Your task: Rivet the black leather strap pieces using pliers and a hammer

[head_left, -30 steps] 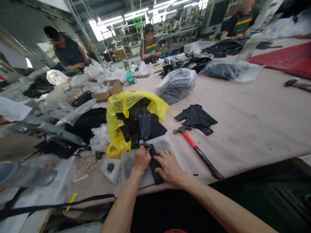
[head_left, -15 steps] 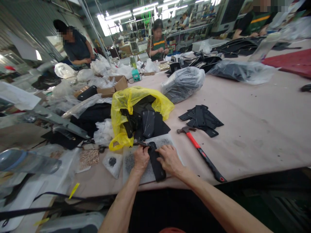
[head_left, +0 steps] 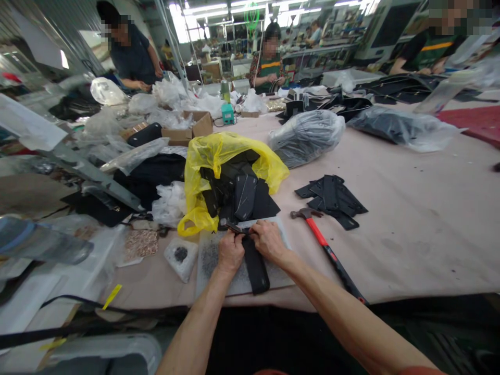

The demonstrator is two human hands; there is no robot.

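A flat black piece with rounded ends lies lengthwise on a pale, scuffed board at the table's front edge. My left hand is closed at its far end, gripping a short dark metal tool that points up and to the left; its exact kind is unclear. Fingers of my right hand pinch the far end of the black piece, close to the left fingertips. What lies between the fingertips is hidden. A claw hammer with a red and black handle rests to the right.
A yellow plastic bag full of black pieces stands beyond the board. More black pieces lie piled behind the hammer. A white block with dark bits and a copper-coloured heap sit left. Co-workers are across the table.
My right hand has moved from the side of the black piece to its far end, beside my left hand. The camera view has shifted slightly.
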